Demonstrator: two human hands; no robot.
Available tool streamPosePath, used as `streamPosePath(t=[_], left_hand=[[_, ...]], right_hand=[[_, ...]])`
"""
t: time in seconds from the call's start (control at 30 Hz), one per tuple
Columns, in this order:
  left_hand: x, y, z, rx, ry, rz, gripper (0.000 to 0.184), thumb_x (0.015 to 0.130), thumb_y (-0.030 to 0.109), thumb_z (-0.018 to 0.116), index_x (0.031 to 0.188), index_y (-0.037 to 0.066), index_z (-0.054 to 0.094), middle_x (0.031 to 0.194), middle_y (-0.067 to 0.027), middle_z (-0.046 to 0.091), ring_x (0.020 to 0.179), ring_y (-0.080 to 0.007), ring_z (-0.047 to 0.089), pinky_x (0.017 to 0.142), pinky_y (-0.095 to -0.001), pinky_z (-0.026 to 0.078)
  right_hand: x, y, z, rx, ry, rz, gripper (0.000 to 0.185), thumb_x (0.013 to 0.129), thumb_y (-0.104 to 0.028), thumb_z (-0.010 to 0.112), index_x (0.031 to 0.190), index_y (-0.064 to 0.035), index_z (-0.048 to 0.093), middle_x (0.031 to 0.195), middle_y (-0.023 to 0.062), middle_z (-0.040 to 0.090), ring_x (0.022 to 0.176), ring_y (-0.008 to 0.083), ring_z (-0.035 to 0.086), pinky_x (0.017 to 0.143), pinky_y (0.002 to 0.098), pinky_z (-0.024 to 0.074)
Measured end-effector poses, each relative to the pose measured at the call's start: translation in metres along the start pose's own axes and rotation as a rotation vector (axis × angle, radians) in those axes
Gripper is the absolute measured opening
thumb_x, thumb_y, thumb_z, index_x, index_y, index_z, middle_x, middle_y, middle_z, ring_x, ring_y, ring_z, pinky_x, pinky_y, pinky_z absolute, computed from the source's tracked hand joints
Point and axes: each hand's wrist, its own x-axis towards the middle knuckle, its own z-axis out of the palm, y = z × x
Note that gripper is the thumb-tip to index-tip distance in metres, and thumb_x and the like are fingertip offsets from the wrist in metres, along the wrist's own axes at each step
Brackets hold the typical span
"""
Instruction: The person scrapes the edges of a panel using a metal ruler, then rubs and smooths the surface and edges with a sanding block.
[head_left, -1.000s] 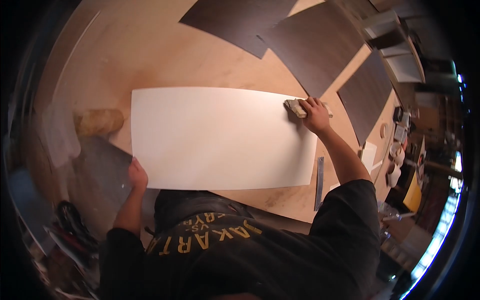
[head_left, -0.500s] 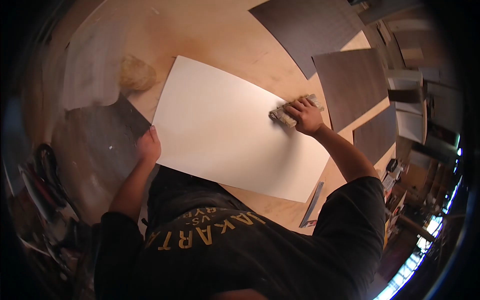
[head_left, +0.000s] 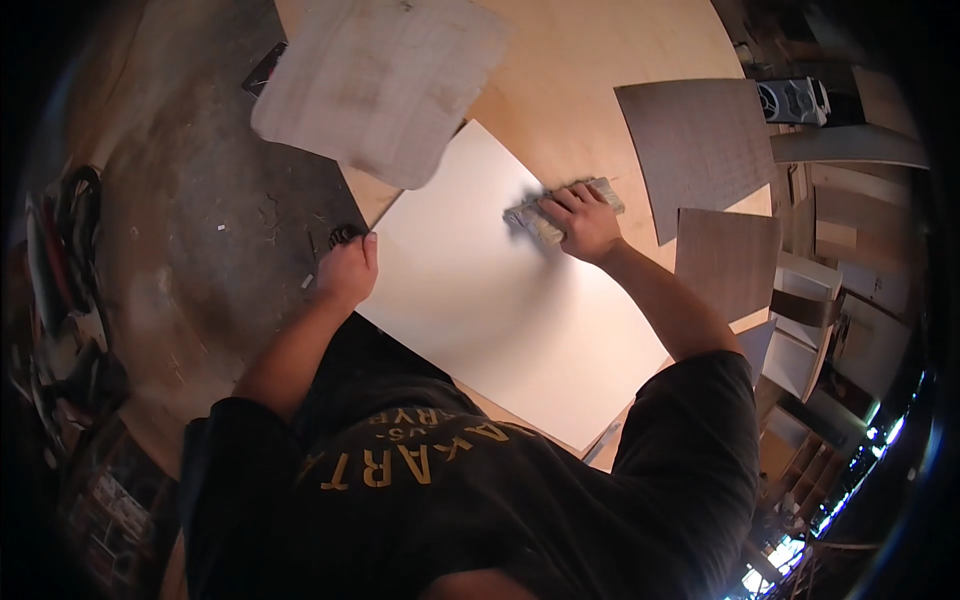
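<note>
A large white sheet [head_left: 450,270] lies at an angle in front of me. My left hand [head_left: 348,270] is closed on its left edge, thumb on top. Pressed against the sheet near its far right edge is a mottled grey-beige pad [head_left: 533,222], which looks like folded cloth. My right hand [head_left: 588,222] is wrapped over that pad from above, fingers curled. A greyish thin wooden sheet [head_left: 385,85] overlaps the white sheet's far corner.
Under the sheets is a light wooden tabletop [head_left: 570,60]. Two brown sheets, one farther [head_left: 695,140] and one nearer [head_left: 728,262], lie to the right. At the left the concrete floor [head_left: 200,220] shows scattered bits. Shelving [head_left: 810,280] stands at far right.
The view has shifted, so the surroundings appear moved. The greyish wooden sheet now overlaps the white sheet's far corner. My right hand still holds the pad; my left still grips the edge.
</note>
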Motion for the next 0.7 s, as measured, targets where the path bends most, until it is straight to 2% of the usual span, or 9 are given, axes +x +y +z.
streamPosePath(t=[0.37, 0.47, 0.57, 0.67, 0.7], left_hand=[[-0.001, -0.003, 0.004, -0.034, 0.011, 0.030, 0.059, 0.115, 0.044, 0.040, 0.092, 0.003, 0.077, 0.085, -0.0273, 0.076, 0.086, -0.0487, 0.075, 0.087, -0.0607, 0.058], [-0.001, -0.003, 0.005, -0.015, 0.017, 0.032, 0.059, 0.115, 0.044, 0.040, 0.092, 0.003, 0.077, 0.085, -0.0261, 0.076, 0.085, -0.0479, 0.076, 0.086, -0.0606, 0.058], [-0.001, -0.004, 0.007, -0.011, 0.015, 0.030, 0.059, 0.115, 0.045, 0.040, 0.092, 0.004, 0.077, 0.086, -0.0257, 0.077, 0.086, -0.0476, 0.076, 0.086, -0.0608, 0.058], [-0.003, -0.001, 0.003, -0.022, 0.005, 0.001, 0.060, 0.115, 0.046, 0.039, 0.093, 0.005, 0.077, 0.089, -0.0270, 0.077, 0.088, -0.0482, 0.076, 0.088, -0.0616, 0.058], [-0.002, -0.001, 0.004, -0.026, 0.005, 0.000, 0.061, 0.115, 0.046, 0.038, 0.094, 0.005, 0.077, 0.090, -0.0276, 0.077, 0.089, -0.0484, 0.076, 0.089, -0.0619, 0.058]], right_hand=[[0.104, -0.001, 0.003, 0.010, -0.032, -0.061, 0.057, 0.073, -0.006, 0.075, 0.128, -0.0202, 0.070, 0.116, 0.0032, 0.065, 0.118, 0.0297, 0.063, 0.101, 0.0471, 0.0565], [0.119, -0.003, 0.007, -0.023, 0.006, -0.087, 0.062, 0.066, -0.005, 0.078, 0.126, -0.0158, 0.075, 0.124, 0.0032, 0.069, 0.117, 0.0307, 0.064, 0.100, 0.0454, 0.0581], [0.134, -0.007, 0.005, -0.072, -0.028, -0.077, 0.059, 0.067, -0.008, 0.079, 0.125, -0.0148, 0.075, 0.127, 0.0041, 0.069, 0.122, 0.0309, 0.064, 0.103, 0.0459, 0.0565], [0.146, -0.011, 0.005, -0.105, 0.023, -0.095, 0.053, 0.080, -0.008, 0.071, 0.131, -0.0218, 0.070, 0.120, 0.0040, 0.066, 0.121, 0.0290, 0.063, 0.102, 0.0451, 0.0548], [0.151, -0.013, 0.006, -0.109, -0.005, -0.061, 0.052, 0.082, -0.009, 0.070, 0.132, -0.0219, 0.070, 0.123, 0.0043, 0.066, 0.123, 0.0289, 0.063, 0.103, 0.0464, 0.0539]])
